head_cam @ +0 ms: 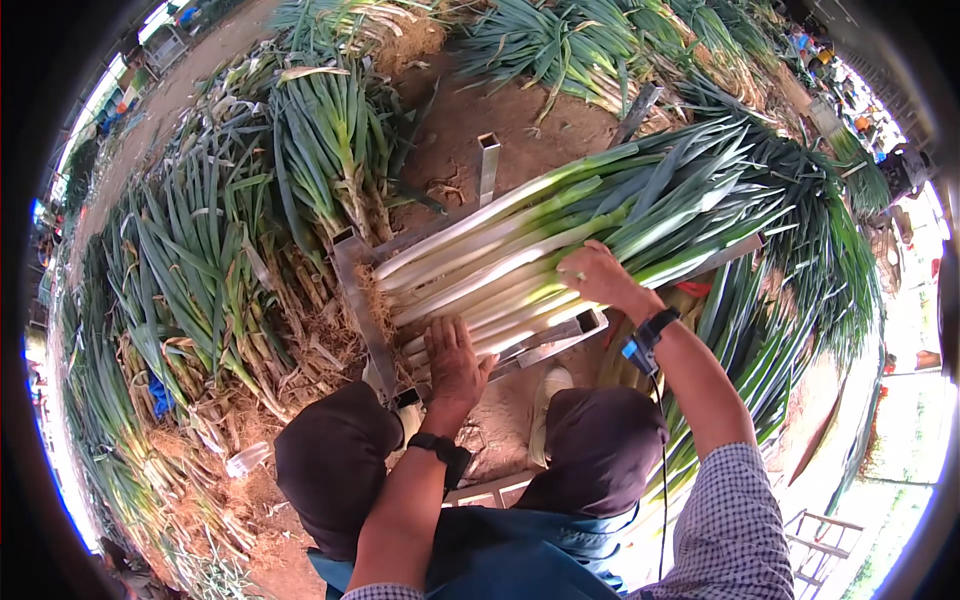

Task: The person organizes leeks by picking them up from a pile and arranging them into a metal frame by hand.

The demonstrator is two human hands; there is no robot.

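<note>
Several long leeks or large green onions (pixel 502 247) lie side by side across a metal frame (pixel 364 300), white stalks and roots to the left, green leaves to the upper right. My left hand (pixel 454 360) rests with fingers extended on the lower stalks near their root ends. Over the white stalks farther right is my right hand (pixel 596 277), its fingers curled at the near edge of the row; whether it grips a stalk is unclear. Both wrists wear black straps, the right one with a small blue-marked device and a cable.
Heaps of leafy stalks with roots (pixel 202 262) lie on the left, and more bundles (pixel 555 52) lie at the top. Further green leaves (pixel 810 262) spread on the right. Upright metal posts (pixel 487 169) rise from the frame. A low slatted stool (pixel 491 491) is beneath me.
</note>
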